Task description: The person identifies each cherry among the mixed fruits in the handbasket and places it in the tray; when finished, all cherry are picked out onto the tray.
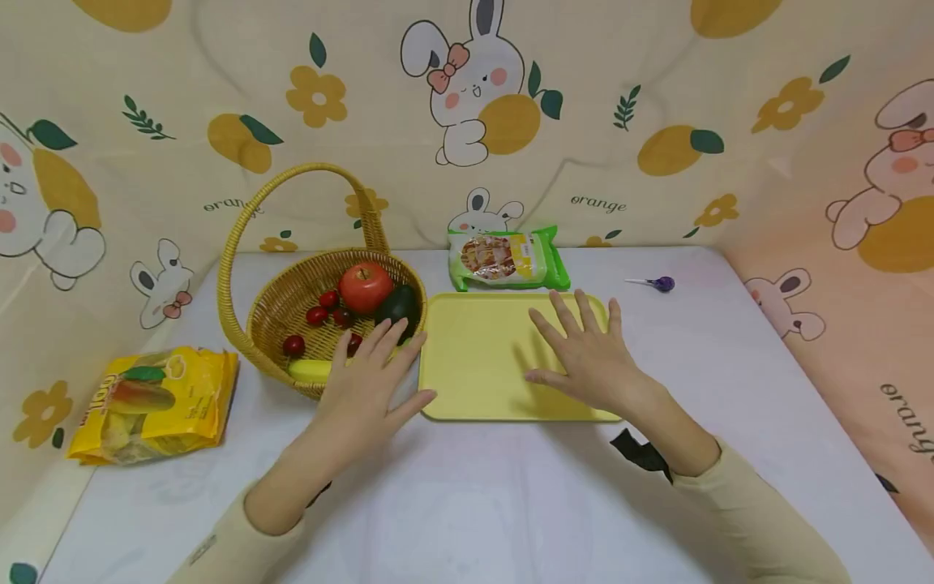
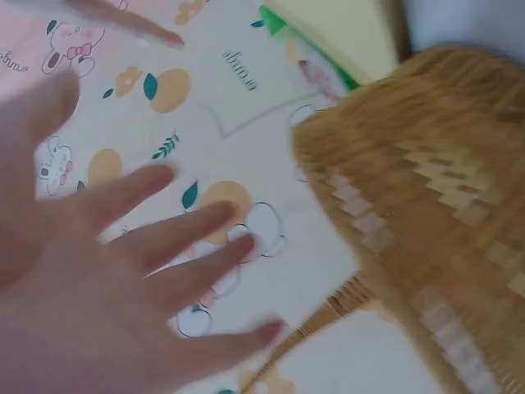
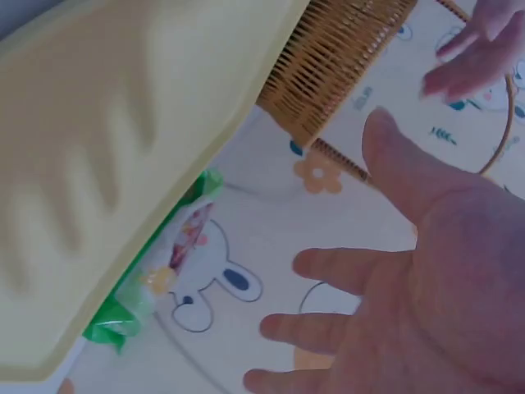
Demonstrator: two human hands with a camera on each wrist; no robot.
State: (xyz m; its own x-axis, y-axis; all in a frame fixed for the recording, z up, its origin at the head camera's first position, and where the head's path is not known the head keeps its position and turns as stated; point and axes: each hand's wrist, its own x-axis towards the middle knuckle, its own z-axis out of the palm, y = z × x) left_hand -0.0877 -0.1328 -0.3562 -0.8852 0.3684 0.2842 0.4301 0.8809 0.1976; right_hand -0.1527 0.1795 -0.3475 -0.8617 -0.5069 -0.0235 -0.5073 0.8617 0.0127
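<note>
My left hand (image 1: 370, 388), fingers spread, hovers over the near right rim of a wicker basket (image 1: 235, 328) and holds nothing. Inside the basket lie a red apple (image 1: 366, 288), a dark green avocado-like fruit (image 1: 397, 307), several dark red cherries (image 1: 317, 315) and a yellow banana-like fruit (image 1: 310, 371), partly hidden by that hand. Over the right half of a pale yellow tray (image 1: 467, 357) my right hand (image 1: 589, 362) is spread too, with nothing in it; its shadow falls on the tray. In the right wrist view the right palm (image 3: 443, 304) shows beside the tray's edge.
A green and white snack packet (image 1: 503, 259) lies behind the tray. At the back right is a purple lollipop (image 1: 662, 284). A yellow mango-printed bag (image 1: 156, 405) lies left of the basket, whose tall handle (image 1: 232, 243) arches up. Patterned cloth walls enclose the table.
</note>
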